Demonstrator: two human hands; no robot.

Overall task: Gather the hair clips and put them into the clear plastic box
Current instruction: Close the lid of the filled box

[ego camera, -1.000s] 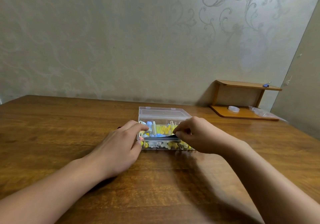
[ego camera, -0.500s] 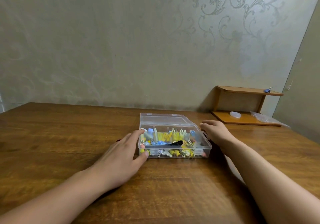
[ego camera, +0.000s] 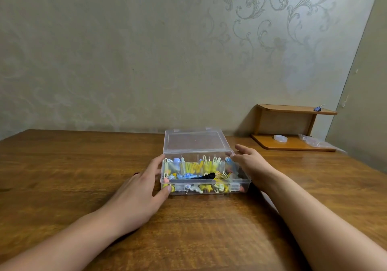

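Note:
The clear plastic box (ego camera: 238, 183) sits on the wooden table with its lid (ego camera: 195, 141) tipped back and open. Inside lie several yellow, blue and white hair clips (ego camera: 194, 167), with a black clip (ego camera: 206, 176) on top near the front. My left hand (ego camera: 142, 189) rests against the box's left side, fingers straight, thumb at the front left corner. My right hand (ego camera: 250, 162) touches the box's right rear corner with relaxed fingers. Neither hand holds a clip.
The wooden table (ego camera: 73, 176) runs back to a papered wall. A small wooden shelf (ego camera: 293, 128) stands at the back right with a blue binder clip (ego camera: 318, 107) on top, a white oval object (ego camera: 280, 137) and a clear bag (ego camera: 314, 142) below.
My right hand let go of the black clip in the box and moved to the box's right side, then up to its rear corner. The left hand stayed at the left side.

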